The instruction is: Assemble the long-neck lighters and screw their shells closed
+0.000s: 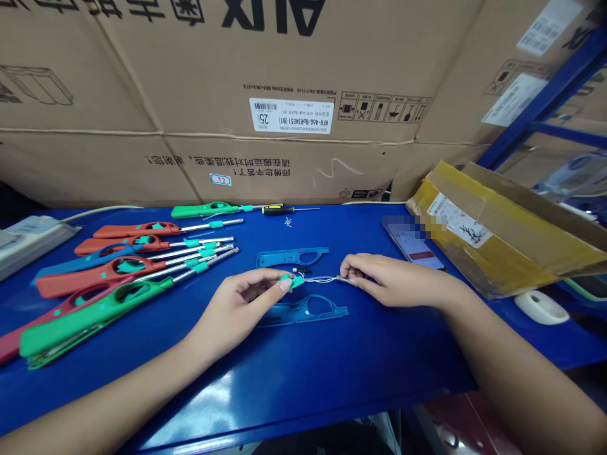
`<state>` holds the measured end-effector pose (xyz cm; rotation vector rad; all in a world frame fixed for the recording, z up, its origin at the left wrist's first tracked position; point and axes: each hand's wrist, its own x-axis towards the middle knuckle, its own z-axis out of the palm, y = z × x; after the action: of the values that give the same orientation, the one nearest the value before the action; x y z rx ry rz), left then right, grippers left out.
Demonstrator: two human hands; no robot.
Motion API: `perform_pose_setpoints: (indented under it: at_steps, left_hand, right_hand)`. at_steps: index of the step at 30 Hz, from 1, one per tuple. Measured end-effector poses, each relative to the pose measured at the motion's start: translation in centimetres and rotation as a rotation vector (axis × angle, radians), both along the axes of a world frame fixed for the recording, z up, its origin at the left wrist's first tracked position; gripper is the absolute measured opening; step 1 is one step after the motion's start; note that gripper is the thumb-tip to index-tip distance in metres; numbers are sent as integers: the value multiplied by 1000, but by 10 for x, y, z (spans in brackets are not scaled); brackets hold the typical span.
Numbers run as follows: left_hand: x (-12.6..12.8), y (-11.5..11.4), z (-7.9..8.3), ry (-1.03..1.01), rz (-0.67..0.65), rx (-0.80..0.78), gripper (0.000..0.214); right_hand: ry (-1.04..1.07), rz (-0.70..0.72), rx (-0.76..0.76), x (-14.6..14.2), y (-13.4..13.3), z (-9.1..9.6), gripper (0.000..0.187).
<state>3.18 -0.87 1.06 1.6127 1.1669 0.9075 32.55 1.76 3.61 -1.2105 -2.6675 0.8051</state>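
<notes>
My left hand (239, 297) pinches a small bright-green plastic part (296, 282) between thumb and fingers. Thin pale wires (322, 279) run from there to my right hand (393, 281), whose fingertips are closed on a slim greyish piece (343, 278) at their other end. Just beyond the wires lies a small black part with a white tip (300, 270). One blue lighter shell half (279, 258) rests behind my hands. Nearer to me is another blue shell half (308, 309), partly covered by my left hand.
Several long-nosed lighters (104, 275) lie on the blue table (294, 379) at left. A yellow-black screwdriver (279, 210) lies at the back, before a large cardboard box (199, 82). On the right are a phone (410, 243), an opened taped carton (512, 227) and a white mouse (540, 308).
</notes>
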Motion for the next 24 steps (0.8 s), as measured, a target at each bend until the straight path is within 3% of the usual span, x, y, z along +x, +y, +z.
perform_pose_setpoints:
  at_steps: [5, 10, 12, 15, 18, 24]
  left_hand:
    - [-1, 0, -7, 33, -25, 49, 30]
    - [-3, 0, -7, 134, -74, 210, 24]
    - [-2, 0, -3, 163, -98, 270, 24]
    - [2, -1, 3, 161, -137, 307, 23]
    - [9, -1, 6, 112, -166, 260, 20]
    - [20, 11, 17, -33, -184, -36, 31]
  right_hand:
    - [-1, 23, -2, 2, 2, -3, 14]
    - [26, 15, 93, -4, -1, 1, 13]
    - [99, -44, 166, -15, -7, 5, 16]
    - [300, -97, 79, -38, -21, 10, 21]
    - [441, -89, -44, -57, -31, 8, 36]
    - [586, -192, -33, -61, -21, -4, 32]
